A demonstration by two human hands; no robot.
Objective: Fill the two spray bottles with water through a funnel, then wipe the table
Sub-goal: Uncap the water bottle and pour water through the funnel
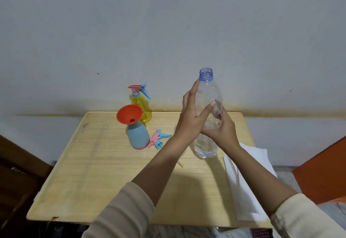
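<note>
Right now your right hand (221, 127) wraps its curled fingers round the middle of the clear plastic water bottle (207, 91), carrying its weight. Your left hand (191, 110) lies flat against the bottle's left side, fingers straight and thumb spread across the front. It steadies the bottle rather than gripping it.

The bottle stands upright over the right half of the bench (93, 172), uncapped, with only a little water pooled in its base. I cannot tell whether the base touches the wood. Keeping it upright with the mouth open makes sense, since nothing spills until you tip it.

Left of your hands, toward the far edge, the squat blue spray bottle (138, 136) has the orange plastic funnel (127, 114) seated in its open neck, ready to take a pour. Its pink-and-blue trigger head (159, 139) lies on the bench just beside the base, set aside to free the neck.

Just behind it, near the far edge, the translucent yellow spray bottle (145, 110) has its trigger head on. Its water level cannot be read.

White paper sheets (241, 177) lie along the right edge, probably kept within reach for the wipe. Judging by all this, you are in the filling stage, and the blue bottle looks like the one in hand.
</note>
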